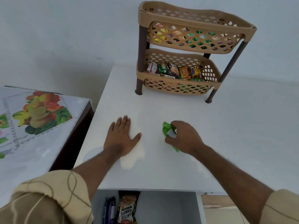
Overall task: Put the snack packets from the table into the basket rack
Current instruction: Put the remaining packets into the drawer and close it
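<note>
1. The left hand (120, 138) lies flat, palm down, on the white table (226, 135). Its fingers (124, 122) are stretched out and close together, the thumb spread off to the side, and they hold nothing.
2. The right hand (184, 137) is curled over a green snack packet (167, 130). The fingertips and thumb pinch it from above, and the crumpled packet sticks out on the side of the fingers that faces the left hand, with a small green corner showing under the heel of the hand. I cannot tell whether the packet rests on the table or is just clear of it.
3. The packet sits between the two hands, well apart from the left thumb tip.
4. Beyond both sets of fingertips, at the far end of the table against the wall, stands the tan two-tier basket rack (191, 50) on dark brown legs.
5. Its lower basket (178, 88) holds a row of mixed snack packets (176, 71), red, green, purple, orange and yellow. More packets show through the lattice of the upper basket (194, 41).
6. Behind the wrists, below the near table edge, an open compartment holds a salted peanuts packet (127, 209) and a blue packet (110, 210) beside it.
7. Out past the left hand's little finger stands a second table with a fruit-print cloth (37, 115).
8. Cream patterned sleeves (48, 196) are rolled up on both forearms.
</note>
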`<control>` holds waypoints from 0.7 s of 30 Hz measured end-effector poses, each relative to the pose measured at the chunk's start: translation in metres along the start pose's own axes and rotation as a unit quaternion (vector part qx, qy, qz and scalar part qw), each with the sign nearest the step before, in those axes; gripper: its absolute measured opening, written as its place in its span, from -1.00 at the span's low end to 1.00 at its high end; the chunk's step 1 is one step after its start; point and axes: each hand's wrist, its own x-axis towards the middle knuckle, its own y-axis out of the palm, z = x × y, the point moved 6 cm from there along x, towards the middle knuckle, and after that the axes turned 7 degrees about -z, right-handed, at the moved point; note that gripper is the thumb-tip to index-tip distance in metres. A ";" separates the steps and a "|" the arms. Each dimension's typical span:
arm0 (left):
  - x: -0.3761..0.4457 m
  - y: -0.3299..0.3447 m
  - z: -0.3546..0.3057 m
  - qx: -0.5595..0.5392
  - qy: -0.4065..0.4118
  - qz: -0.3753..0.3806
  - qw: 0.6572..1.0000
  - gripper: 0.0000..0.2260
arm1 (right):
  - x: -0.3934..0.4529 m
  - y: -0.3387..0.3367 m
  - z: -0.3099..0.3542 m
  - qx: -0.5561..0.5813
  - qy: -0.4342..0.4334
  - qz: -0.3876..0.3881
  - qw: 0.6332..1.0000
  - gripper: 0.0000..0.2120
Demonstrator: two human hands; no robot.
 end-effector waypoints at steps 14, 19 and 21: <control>-0.022 -0.005 0.006 0.009 0.067 0.044 0.997 -0.20 | -0.173 0.091 0.080 0.029 -0.144 0.322 0.935 -0.79; -0.027 -0.006 0.007 0.007 0.055 0.028 0.998 -0.20 | -0.174 0.176 0.030 -0.010 0.019 0.376 0.926 -0.66; -0.027 -0.005 0.007 0.007 0.054 0.026 0.998 -0.20 | -0.171 0.203 0.014 0.020 0.104 0.376 0.920 -0.59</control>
